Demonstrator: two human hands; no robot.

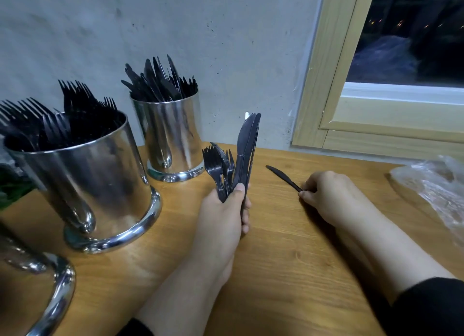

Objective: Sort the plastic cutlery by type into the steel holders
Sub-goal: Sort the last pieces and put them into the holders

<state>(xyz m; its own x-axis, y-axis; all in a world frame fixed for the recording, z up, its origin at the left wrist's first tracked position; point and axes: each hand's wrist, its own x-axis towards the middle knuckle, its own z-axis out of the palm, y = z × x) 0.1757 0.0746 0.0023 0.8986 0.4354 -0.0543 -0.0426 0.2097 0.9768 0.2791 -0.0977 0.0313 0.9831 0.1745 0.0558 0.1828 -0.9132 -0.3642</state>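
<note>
Left hand (223, 210) is clamped around an upright bunch of black forks (217, 171) and knives (247, 149) mid-table. Right hand (329, 195) pinches a lone knife (283, 178) lying on the wood. Fork holder (100, 182) near left, knife holder (175, 137) far behind it.

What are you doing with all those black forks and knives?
A person is sorting black plastic cutlery into shiny steel holders on a wooden table. The left hand holds a bunch of forks and knives upright. The right hand pinches the handle of one more knife lying on the table. The big holder is already full of forks, and the smaller one behind it holds knives. A crumpled plastic bag lies at the right.
</note>
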